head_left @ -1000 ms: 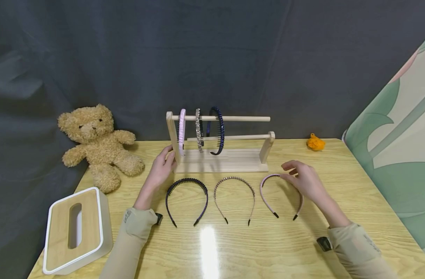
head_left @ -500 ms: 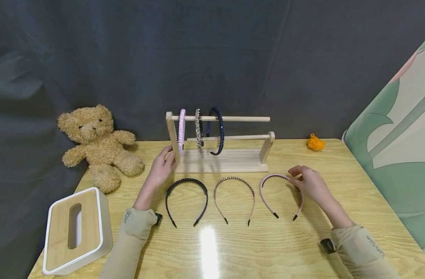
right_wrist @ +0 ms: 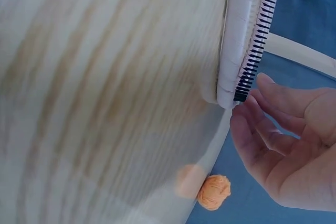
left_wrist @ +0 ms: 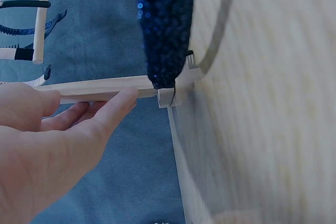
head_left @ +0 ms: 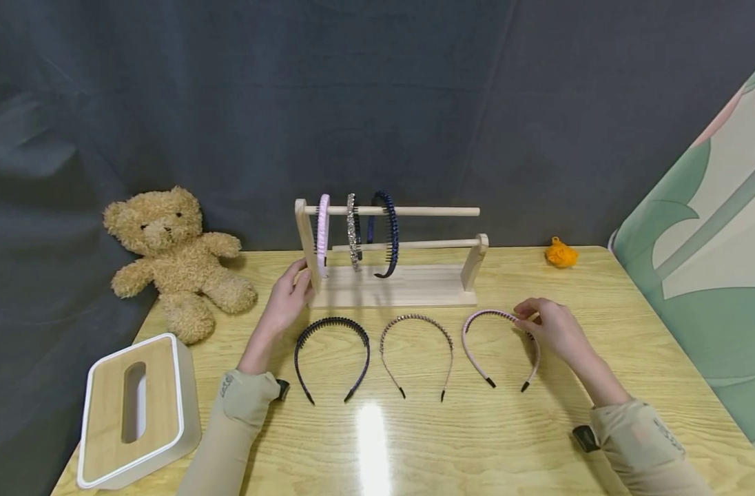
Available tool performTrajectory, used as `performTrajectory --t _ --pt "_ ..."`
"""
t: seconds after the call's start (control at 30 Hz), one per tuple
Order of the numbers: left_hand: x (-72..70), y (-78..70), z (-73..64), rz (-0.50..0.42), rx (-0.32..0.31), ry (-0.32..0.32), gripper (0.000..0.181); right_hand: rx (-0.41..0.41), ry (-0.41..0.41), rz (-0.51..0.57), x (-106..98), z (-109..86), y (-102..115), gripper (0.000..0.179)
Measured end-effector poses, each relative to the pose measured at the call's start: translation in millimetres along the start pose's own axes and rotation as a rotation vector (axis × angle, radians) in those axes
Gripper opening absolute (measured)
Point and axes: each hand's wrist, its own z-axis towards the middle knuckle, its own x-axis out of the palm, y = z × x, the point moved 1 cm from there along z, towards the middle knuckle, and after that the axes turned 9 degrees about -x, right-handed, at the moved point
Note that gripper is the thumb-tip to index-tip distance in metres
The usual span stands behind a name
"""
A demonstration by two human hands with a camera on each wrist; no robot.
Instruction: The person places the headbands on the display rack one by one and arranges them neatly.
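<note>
Evidently, one side post (head_left: pixel 306 238) of the wooden rack (head_left: pixel 402 295) is held between the thumb and fingers of the left hand (head_left: pixel 286 296), low on the post and near the base. By the right hand (head_left: pixel 557 333), the pink headband (head_left: pixel 490 312) is pinched between thumb and fingertips at the right of its curve; how firmly cannot be told. This headband is found on the table (head_left: pixel 452 448), in front of the rack's right end, with its dark tips pointed toward the person. To its left, in the same row, a thin beaded headband (head_left: pixel 416 317) and a black toothed headband (head_left: pixel 332 320) are laid flat, well apart from each other and turned the same way. Three more are hung over the rack's upper rod (head_left: pixel 436 211): a lilac headband (head_left: pixel 323 231) nearest the held post, then a glittery silver headband (head_left: pixel 351 224), then a dark blue headband (head_left: pixel 392 234). At the table's left side, a teddy bear (head_left: pixel 176 265) is seated behind a tissue box (head_left: pixel 105 413) with a wood-coloured top. Near the back right corner, a small orange ball (head_left: pixel 561 254) is noted. The background is formed by a dark curtain (head_left: pixel 377 103).
</note>
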Motion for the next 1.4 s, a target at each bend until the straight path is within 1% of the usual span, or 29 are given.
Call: performTrajectory --t 0.6,0.9,1.23,1.4 --pt "0.0 -2.6 -1.7 -0.017 -0.012 0.002 0.047 -0.005 0.002 -0.02 4 0.6 -6 0.013" --pt "-0.4 -2.9 -2.2 -0.009 -0.019 0.014 0.047 0.008 0.002 -0.013 7 -0.5 -12 0.01" --pt "0.3 -2.0 -0.9 -0.014 -0.031 0.003 0.047 -0.02 -0.021 -0.056 9 -2.2 -9 0.01" --pt "0.1 -2.2 -1.3 -0.007 -0.027 0.006 0.047 -0.023 -0.035 -0.052 7 -2.2 -7 0.009"
